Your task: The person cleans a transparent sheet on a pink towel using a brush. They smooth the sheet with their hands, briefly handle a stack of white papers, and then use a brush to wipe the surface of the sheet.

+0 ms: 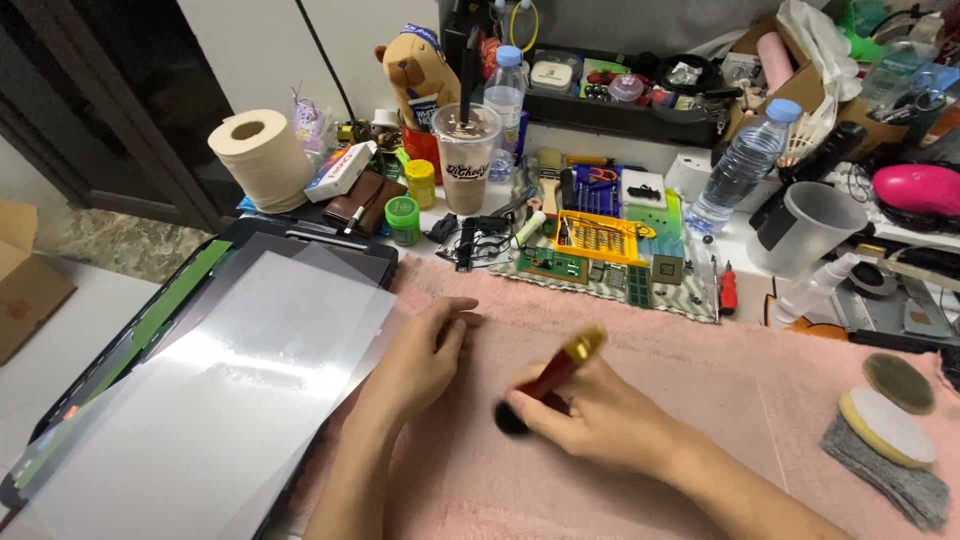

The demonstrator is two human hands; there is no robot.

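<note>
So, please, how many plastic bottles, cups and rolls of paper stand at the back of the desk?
Clear plastic bottles: 2
Cups: 2, one lidded drink cup, one empty clear cup
Paper rolls: 1
Total: 5

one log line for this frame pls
left hand: flat on pink towel | right hand: holds red brush, bristles on towel | translucent sheet: left, untouched

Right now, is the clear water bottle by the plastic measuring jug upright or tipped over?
Upright. The water bottle stands on its base with its blue cap at the top, just left of the measuring jug; it only looks slanted from the camera's angle.
</note>
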